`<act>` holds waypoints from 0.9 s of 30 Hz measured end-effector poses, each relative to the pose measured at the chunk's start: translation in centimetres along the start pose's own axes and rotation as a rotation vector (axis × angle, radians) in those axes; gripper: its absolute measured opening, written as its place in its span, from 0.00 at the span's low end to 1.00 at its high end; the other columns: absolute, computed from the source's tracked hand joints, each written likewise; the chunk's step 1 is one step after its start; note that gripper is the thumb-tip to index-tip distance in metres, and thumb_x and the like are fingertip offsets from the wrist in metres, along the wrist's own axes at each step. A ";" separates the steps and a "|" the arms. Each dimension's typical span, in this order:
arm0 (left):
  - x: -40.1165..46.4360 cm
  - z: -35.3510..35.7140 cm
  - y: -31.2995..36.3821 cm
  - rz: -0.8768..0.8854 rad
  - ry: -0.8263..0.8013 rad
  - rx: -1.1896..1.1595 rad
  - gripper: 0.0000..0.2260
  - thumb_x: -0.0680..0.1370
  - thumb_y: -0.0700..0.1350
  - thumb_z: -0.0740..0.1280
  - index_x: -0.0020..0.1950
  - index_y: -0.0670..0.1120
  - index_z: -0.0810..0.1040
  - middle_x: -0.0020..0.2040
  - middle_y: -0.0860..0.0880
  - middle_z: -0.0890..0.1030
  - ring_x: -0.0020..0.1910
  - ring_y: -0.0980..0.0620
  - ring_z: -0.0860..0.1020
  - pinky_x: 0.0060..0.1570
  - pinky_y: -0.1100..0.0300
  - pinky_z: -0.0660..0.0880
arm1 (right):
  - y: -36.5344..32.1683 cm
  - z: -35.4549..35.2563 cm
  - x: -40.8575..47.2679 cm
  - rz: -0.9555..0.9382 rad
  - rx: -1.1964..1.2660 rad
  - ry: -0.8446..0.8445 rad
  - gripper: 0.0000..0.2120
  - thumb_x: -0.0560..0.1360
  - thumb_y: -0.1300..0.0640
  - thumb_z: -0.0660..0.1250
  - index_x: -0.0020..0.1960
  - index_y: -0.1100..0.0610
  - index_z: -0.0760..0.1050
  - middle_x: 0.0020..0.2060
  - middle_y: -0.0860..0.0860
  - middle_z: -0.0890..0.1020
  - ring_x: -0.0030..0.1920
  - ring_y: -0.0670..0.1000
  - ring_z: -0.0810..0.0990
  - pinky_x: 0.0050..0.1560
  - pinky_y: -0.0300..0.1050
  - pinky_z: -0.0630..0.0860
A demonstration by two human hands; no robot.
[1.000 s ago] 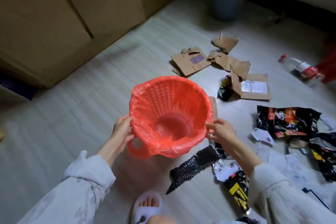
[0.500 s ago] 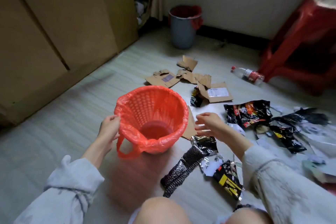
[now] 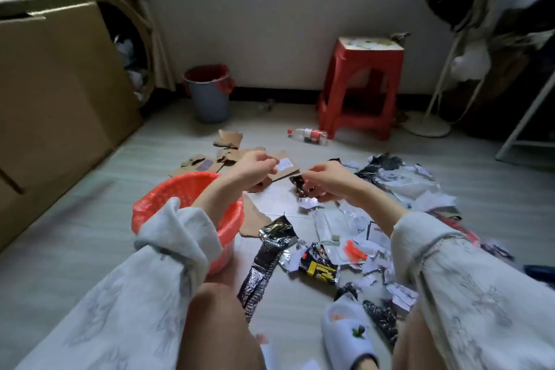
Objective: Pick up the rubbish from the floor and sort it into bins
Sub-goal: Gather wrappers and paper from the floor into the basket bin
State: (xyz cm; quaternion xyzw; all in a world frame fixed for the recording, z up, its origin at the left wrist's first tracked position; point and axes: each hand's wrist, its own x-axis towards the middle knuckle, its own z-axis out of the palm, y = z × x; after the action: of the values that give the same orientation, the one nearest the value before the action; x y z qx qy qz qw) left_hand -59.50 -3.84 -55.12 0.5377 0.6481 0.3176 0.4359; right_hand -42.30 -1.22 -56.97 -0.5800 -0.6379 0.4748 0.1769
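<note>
We reach over the red-lined basket (image 3: 168,198), set close for sorting; left hand (image 3: 255,170) pinches a cardboard piece (image 3: 285,170), right hand (image 3: 326,182) pinches a black wrapper (image 3: 298,189); more litter strewn on the floor's (image 3: 75,234) right side

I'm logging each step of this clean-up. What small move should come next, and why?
Probably lift the cardboard piece that both hands reach for, left hand and right hand, since it lies just beyond the red-lined basket.
</note>
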 end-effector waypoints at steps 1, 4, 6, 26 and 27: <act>0.1 1.1 0.8 0.032 -0.030 0.025 0.11 0.81 0.44 0.57 0.61 0.44 0.74 0.50 0.49 0.78 0.47 0.52 0.76 0.45 0.59 0.75 | 0.2 -0.4 -0.6 0.000 0.000 0.024 0.10 0.79 0.57 0.57 0.55 0.60 0.74 0.47 0.56 0.80 0.38 0.49 0.77 0.39 0.41 0.75; 0.2 5.1 1.8 0.094 -0.184 0.101 0.12 0.80 0.45 0.58 0.61 0.44 0.74 0.52 0.47 0.78 0.48 0.51 0.75 0.47 0.58 0.75 | 2.0 -1.6 -2.3 0.035 -0.030 0.087 0.13 0.80 0.55 0.58 0.57 0.61 0.75 0.49 0.57 0.81 0.41 0.51 0.78 0.39 0.41 0.75; 0.9 7.4 1.4 0.100 -0.238 0.137 0.11 0.80 0.45 0.58 0.60 0.46 0.74 0.54 0.46 0.78 0.49 0.50 0.75 0.50 0.56 0.76 | 3.3 -2.1 -2.2 0.057 -0.043 0.105 0.13 0.80 0.54 0.58 0.57 0.61 0.75 0.50 0.58 0.81 0.41 0.51 0.78 0.40 0.41 0.76; 14.7 26.8 -23.9 -0.008 -0.563 0.858 0.32 0.72 0.50 0.69 0.73 0.51 0.60 0.75 0.46 0.58 0.74 0.45 0.57 0.72 0.49 0.57 | 32.4 -0.1 12.2 0.373 -0.248 -0.103 0.19 0.75 0.58 0.64 0.66 0.57 0.71 0.62 0.55 0.77 0.61 0.55 0.75 0.62 0.50 0.72; 15.1 27.4 -25.2 -0.022 -0.576 0.914 0.35 0.71 0.50 0.69 0.75 0.52 0.56 0.76 0.46 0.53 0.75 0.45 0.52 0.73 0.46 0.52 | 33.5 0.5 12.7 0.364 -0.274 -0.117 0.21 0.75 0.57 0.64 0.67 0.56 0.69 0.63 0.55 0.76 0.62 0.55 0.75 0.63 0.50 0.71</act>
State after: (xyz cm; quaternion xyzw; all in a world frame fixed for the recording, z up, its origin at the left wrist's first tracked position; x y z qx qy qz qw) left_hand -45.92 3.72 -92.14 0.7311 0.5801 -0.1617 0.3207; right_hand -26.91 5.95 -88.52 -0.6756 -0.5904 0.4407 -0.0289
